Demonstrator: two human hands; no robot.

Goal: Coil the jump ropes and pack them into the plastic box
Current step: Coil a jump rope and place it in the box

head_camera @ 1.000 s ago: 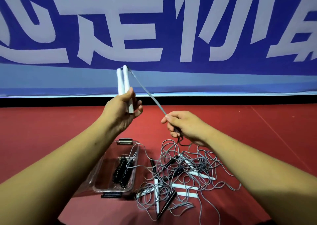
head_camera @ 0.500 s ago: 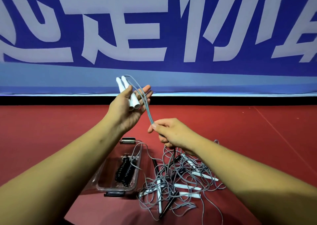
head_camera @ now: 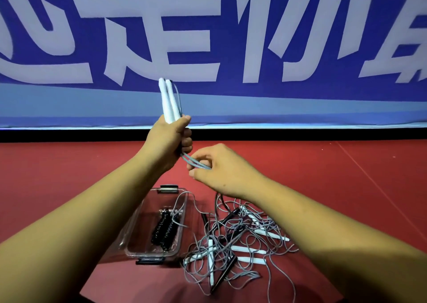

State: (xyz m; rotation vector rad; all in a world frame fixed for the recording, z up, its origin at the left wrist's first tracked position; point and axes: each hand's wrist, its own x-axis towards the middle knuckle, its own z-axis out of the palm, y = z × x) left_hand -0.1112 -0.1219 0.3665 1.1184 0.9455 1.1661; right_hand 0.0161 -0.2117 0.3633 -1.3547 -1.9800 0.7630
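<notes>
Head view: our left hand (head_camera: 169,138) grips two white handles (head_camera: 167,99) upright, fingers curled tight round them. Our right hand (head_camera: 221,166) pinches the grey cord (head_camera: 193,162) just below it. The plastic box (head_camera: 138,224) sits on the red floor (head_camera: 69,175), black coiled rope (head_camera: 163,231) inside; tangled ropes (head_camera: 233,240) lie just beside it, right.

The lower ends of the white handles (head_camera: 169,102) vanish inside the left hand (head_camera: 169,138). The grey cord (head_camera: 191,160) disappears behind the fingers of the right hand (head_camera: 221,166). In the tangle (head_camera: 231,245), which cord joins which handle cannot be told. The banner (head_camera: 208,37) lettering runs off the top and sides.
</notes>
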